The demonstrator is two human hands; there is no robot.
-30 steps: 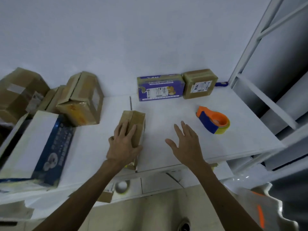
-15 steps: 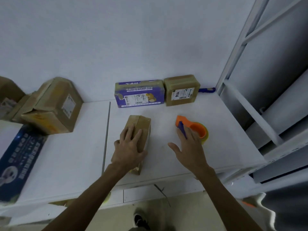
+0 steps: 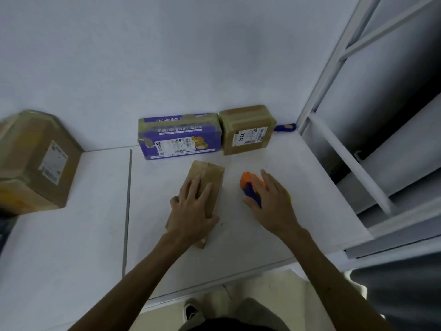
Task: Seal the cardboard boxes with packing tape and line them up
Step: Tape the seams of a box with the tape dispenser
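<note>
R hand (image 3: 272, 204) now covers the tape dispenser (image 3: 249, 187), fingers curved round it, thumb on its blue side; 0.5 s ago only fingertips reached it. L hand (image 3: 193, 211) lies flat, fingers straight, on small brown box (image 3: 211, 175), mid-surface (image 3: 305, 225), just left of tape dispenser

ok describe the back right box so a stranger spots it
Follow the white wall to the table's back edge, where two boxes stand side by side. The brown box is the right one, by the white rack: plain taped cardboard, unlike the purple box beside it.
</note>
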